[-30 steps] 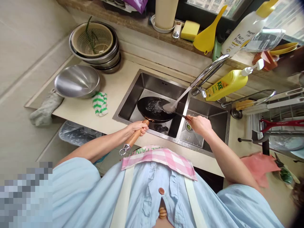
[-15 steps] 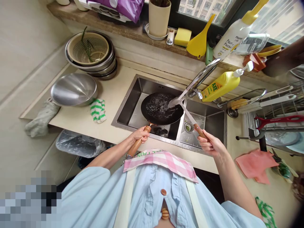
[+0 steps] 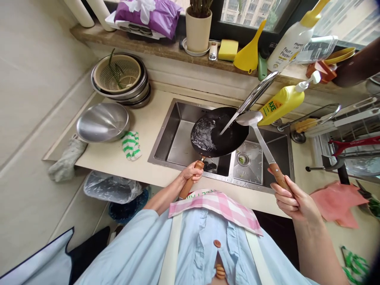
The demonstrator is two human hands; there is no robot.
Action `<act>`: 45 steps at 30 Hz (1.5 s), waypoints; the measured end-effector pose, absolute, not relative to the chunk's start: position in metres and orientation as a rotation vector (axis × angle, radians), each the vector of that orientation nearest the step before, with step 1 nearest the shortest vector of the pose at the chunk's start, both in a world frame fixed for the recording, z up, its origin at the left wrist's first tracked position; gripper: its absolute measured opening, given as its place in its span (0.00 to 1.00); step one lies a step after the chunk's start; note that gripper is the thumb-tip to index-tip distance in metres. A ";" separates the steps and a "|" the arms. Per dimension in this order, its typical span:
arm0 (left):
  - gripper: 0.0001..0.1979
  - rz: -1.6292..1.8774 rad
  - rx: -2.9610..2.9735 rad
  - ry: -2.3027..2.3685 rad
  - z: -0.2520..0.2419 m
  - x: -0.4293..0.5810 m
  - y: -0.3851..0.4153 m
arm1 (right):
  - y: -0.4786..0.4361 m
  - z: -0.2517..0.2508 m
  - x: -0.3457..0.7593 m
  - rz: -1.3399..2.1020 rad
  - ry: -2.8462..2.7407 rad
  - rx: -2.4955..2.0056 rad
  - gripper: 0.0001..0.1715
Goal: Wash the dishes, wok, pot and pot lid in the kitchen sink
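Note:
My left hand (image 3: 192, 171) is closed around the wooden handle of a black wok (image 3: 228, 147). The wok is tilted over the sink (image 3: 180, 136), with bubbly water pooled toward its left side. A stream from the faucet (image 3: 257, 93) runs into it. In my right hand (image 3: 297, 200) is a metal spatula (image 3: 262, 142) by its wooden handle. Its wet, rounded head is raised at the wok's right rim, close to the faucet; whether they touch I cannot tell. A dark scrubber (image 3: 210, 166) lies in the left basin below the wok.
Left on the counter are a steel bowl (image 3: 102, 123), stacked basins with a colander (image 3: 118, 75), and a striped cloth (image 3: 131, 145). A yellow soap bottle (image 3: 280, 105) stands behind the right basin. Farther right are a dish rack (image 3: 359, 130) and a pink cloth (image 3: 338, 204).
The spatula has come up out of the water in the wok and moved right. The wok has tilted, and its water has shifted to the left side. My view has shifted slightly.

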State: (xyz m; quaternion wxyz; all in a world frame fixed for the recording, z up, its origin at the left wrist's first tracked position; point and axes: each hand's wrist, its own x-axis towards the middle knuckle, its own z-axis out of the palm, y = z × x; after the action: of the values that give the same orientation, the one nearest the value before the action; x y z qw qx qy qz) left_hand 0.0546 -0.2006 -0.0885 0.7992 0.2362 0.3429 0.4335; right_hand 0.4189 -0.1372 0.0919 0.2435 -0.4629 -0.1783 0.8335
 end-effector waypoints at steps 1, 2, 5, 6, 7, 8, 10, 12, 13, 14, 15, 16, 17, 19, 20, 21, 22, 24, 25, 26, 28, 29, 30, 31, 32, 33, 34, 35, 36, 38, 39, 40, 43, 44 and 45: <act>0.25 0.941 0.519 0.755 -0.088 0.056 -0.200 | -0.139 0.094 0.420 2.257 -0.504 -1.270 0.27; 0.26 0.952 0.529 0.788 -0.087 0.057 -0.199 | -0.140 0.096 0.420 2.237 -0.525 -1.272 0.25; 0.32 0.971 0.541 0.928 -0.081 0.057 -0.198 | -0.143 0.096 0.420 2.215 -0.576 -1.285 0.26; 0.34 0.973 0.542 0.980 -0.078 0.056 -0.199 | -0.144 0.095 0.419 2.218 -0.586 -1.290 0.26; 0.36 0.973 0.543 1.033 -0.074 0.053 -0.200 | -0.145 0.093 0.418 2.226 -0.593 -1.294 0.27; 0.38 0.971 0.547 1.089 -0.070 0.049 -0.201 | -0.145 0.091 0.416 2.235 -0.597 -1.296 0.28; 0.42 0.951 0.563 1.208 -0.061 0.040 -0.206 | -0.146 0.085 0.413 2.253 -0.606 -1.300 0.30; 0.45 0.905 0.586 1.325 -0.049 0.028 -0.211 | -0.146 0.079 0.408 2.254 -0.629 -1.311 0.33; 0.46 0.878 0.601 1.377 -0.042 0.022 -0.214 | -0.146 0.076 0.405 2.249 -0.648 -1.321 0.35; 0.45 0.849 0.622 1.423 -0.035 0.015 -0.216 | -0.146 0.073 0.401 2.243 -0.673 -1.336 0.37; 0.42 0.819 0.649 1.464 -0.027 0.009 -0.218 | -0.145 0.069 0.396 2.240 -0.702 -1.355 0.39; 0.39 0.790 0.683 1.505 -0.018 0.002 -0.219 | -0.144 0.066 0.390 2.242 -0.729 -1.377 0.41; 0.34 0.759 0.726 1.547 -0.010 -0.005 -0.220 | -0.143 0.061 0.384 2.250 -0.752 -1.398 0.42; 0.26 0.672 0.836 1.662 0.009 -0.018 -0.219 | -0.140 0.051 0.372 2.279 -0.783 -1.424 0.43; 0.22 0.603 0.900 1.735 0.018 -0.024 -0.217 | -0.138 0.046 0.366 2.304 -0.790 -1.426 0.43; 0.20 0.512 0.965 1.810 0.027 -0.030 -0.215 | -0.137 0.039 0.360 2.332 -0.794 -1.420 0.43; 0.18 0.405 1.027 1.882 0.036 -0.035 -0.212 | -0.136 0.033 0.356 2.363 -0.799 -1.407 0.43; 0.17 0.174 1.122 1.999 0.052 -0.044 -0.205 | -0.134 0.020 0.349 2.428 -0.812 -1.372 0.43; 0.17 0.072 1.148 2.036 0.059 -0.048 -0.201 | -0.134 0.015 0.347 2.455 -0.818 -1.352 0.43; 0.18 -0.011 1.164 2.065 0.066 -0.051 -0.198 | -0.133 0.009 0.346 2.474 -0.826 -1.332 0.43; 0.18 -0.127 1.181 2.104 0.078 -0.057 -0.193 | -0.132 0.000 0.346 2.505 -0.839 -1.298 0.44; 0.18 -0.164 1.182 2.119 0.083 -0.059 -0.191 | -0.130 -0.003 0.347 2.518 -0.839 -1.283 0.45; 0.18 -0.184 1.183 2.137 0.089 -0.061 -0.190 | -0.129 -0.006 0.348 2.532 -0.833 -1.270 0.45; 0.18 -0.199 1.186 2.158 0.095 -0.062 -0.190 | -0.127 -0.008 0.348 2.549 -0.820 -1.258 0.46; 0.18 -0.221 1.194 2.178 0.101 -0.064 -0.190 | -0.125 -0.011 0.350 2.567 -0.797 -1.247 0.46; 0.18 -0.251 1.217 2.200 0.106 -0.065 -0.191 | -0.123 -0.013 0.351 2.583 -0.765 -1.238 0.45; 0.17 -0.295 1.263 2.220 0.111 -0.065 -0.193 | -0.121 -0.015 0.352 2.598 -0.726 -1.230 0.43; 0.17 -0.351 1.328 2.239 0.115 -0.066 -0.194 | -0.119 -0.017 0.354 2.614 -0.680 -1.219 0.41; 0.17 -0.417 1.397 2.256 0.118 -0.066 -0.196 | -0.118 -0.019 0.356 2.630 -0.630 -1.201 0.39; 0.16 -0.553 1.506 2.287 0.121 -0.066 -0.201 | -0.116 -0.024 0.362 2.663 -0.526 -1.140 0.34; 0.16 -0.614 1.528 2.302 0.121 -0.066 -0.203 | -0.115 -0.027 0.365 2.677 -0.477 -1.100 0.33; 0.17 -0.663 1.531 2.318 0.121 -0.066 -0.206 | -0.115 -0.029 0.368 2.682 -0.433 -1.061 0.31; 0.18 -0.700 1.515 2.369 0.115 -0.067 -0.213 | -0.114 -0.032 0.376 2.654 -0.379 -0.987 0.29; 0.18 -0.674 1.511 2.386 0.113 -0.068 -0.216 | -0.113 -0.031 0.378 2.641 -0.393 -0.983 0.28; 0.18 -0.629 1.506 2.401 0.111 -0.069 -0.218 | -0.113 -0.028 0.380 2.628 -0.419 -0.991 0.27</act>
State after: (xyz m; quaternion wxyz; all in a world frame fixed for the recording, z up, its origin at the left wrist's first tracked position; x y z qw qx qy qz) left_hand -0.0691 -0.2182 0.1113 0.1190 0.5149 0.8212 -0.2152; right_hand 0.3797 -0.1132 -0.0285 0.1503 -0.3451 -0.1460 0.9149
